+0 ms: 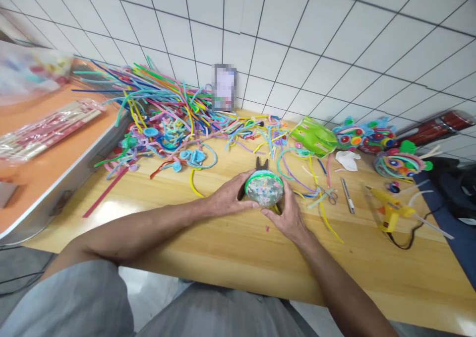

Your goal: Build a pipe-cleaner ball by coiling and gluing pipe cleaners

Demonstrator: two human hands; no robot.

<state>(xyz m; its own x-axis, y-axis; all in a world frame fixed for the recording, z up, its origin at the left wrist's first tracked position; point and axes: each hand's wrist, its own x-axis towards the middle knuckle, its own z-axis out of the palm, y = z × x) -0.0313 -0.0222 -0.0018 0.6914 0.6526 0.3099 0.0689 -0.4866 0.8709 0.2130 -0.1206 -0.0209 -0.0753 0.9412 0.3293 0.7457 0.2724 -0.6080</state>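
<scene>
Between both hands, over the middle of the wooden table, is a round object (265, 188) with a green rim and a grey face speckled with paint-like colours. My left hand (232, 195) wraps its left side, thumb along the lower edge. My right hand (288, 215) grips the right side, its thumb near the left one. Just behind the object a dark brown two-pronged piece (262, 164) sticks up; whether it is attached cannot be made out. A bit of yellow shows under the object. Pipe cleaners, one yellow (196, 183), lie close by.
A heap of coloured pipe cleaners (163, 94) fills the back left. A phone (224, 86) leans on the tiled wall. At right lie scissors (329, 196), a cutter knife (348, 196), a yellow glue gun (390, 209), a green packet (314, 136) and a decorated craft piece (399, 163).
</scene>
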